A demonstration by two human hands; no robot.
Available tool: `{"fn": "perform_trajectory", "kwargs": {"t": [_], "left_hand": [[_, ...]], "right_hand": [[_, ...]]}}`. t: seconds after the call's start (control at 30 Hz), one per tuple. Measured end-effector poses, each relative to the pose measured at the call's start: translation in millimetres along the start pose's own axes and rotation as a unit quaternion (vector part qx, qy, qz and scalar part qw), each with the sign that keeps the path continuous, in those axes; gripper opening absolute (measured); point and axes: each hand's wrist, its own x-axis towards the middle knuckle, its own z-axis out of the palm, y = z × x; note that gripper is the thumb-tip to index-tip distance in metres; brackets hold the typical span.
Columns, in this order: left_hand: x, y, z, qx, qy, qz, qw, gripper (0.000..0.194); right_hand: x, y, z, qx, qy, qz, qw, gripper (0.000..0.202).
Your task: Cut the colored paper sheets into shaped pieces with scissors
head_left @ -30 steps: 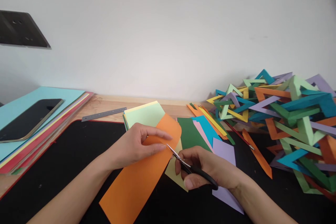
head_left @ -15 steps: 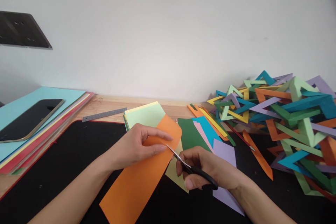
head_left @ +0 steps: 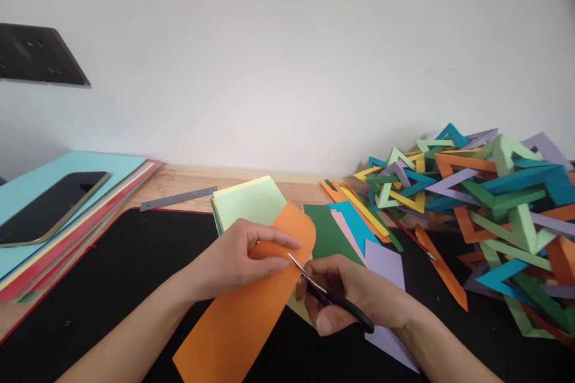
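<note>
A strip of orange paper [head_left: 238, 329] slants across the middle, its far end curling up. My left hand [head_left: 238, 260] grips it from above, fingers and thumb pinched along its surface. My right hand [head_left: 359, 287] is closed around black-handled scissors [head_left: 348, 306]. The scissors' blades lie at the paper's right edge, their tip close to my left thumb. Under and behind the orange strip are a pale green sheet [head_left: 251, 203], a dark green sheet [head_left: 330, 233] and a lilac sheet [head_left: 386, 260].
A phone [head_left: 54, 203] rests on stacked coloured paper [head_left: 112, 161] at the left. A metal ruler [head_left: 179, 197] lies behind the black mat [head_left: 148, 245]. Interlocked folded paper shapes [head_left: 507, 191] pile up at the right, near a loose orange strip [head_left: 442, 269].
Both hands have shifted very slightly down and right with the paper and scissors. The paper's far end bends a little more. My grip on both things is the same.
</note>
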Motion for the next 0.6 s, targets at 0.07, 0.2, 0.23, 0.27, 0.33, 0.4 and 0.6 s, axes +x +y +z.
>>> {"fn": "perform_trajectory", "kwargs": {"t": [0.07,0.2,0.23,0.27,0.33,0.4,0.6], "left_hand": [[-0.1,0.3,0.6,-0.003,0.002,0.000,1.000,0.023],[-0.1,-0.5,0.1,-0.004,0.003,0.003,1.000,0.024],[-0.2,-0.8,-0.1,-0.003,0.002,0.005,1.000,0.024],[-0.2,-1.1,-0.3,-0.002,0.001,0.006,1.000,0.024],[-0.1,-1.7,-0.4,0.000,0.000,0.009,1.000,0.024],[0.1,-2.2,-0.5,0.002,0.000,0.008,1.000,0.025],[1.2,-2.7,-0.2,0.001,-0.001,-0.001,1.000,0.025]], "right_hand": [[0.3,-0.7,0.3,-0.003,0.002,0.002,1.000,0.039],[0.5,0.1,-0.8,0.000,0.003,-0.001,1.000,0.037],[0.4,0.5,-1.0,0.000,0.002,-0.003,1.000,0.036],[0.3,1.0,-1.2,0.000,0.001,-0.005,1.000,0.036],[0.3,1.8,-1.4,0.000,0.001,-0.007,1.000,0.035],[0.5,2.3,-1.6,-0.001,0.002,-0.005,1.000,0.035],[0.5,3.5,-3.4,-0.024,0.014,0.007,1.000,0.041]]}}
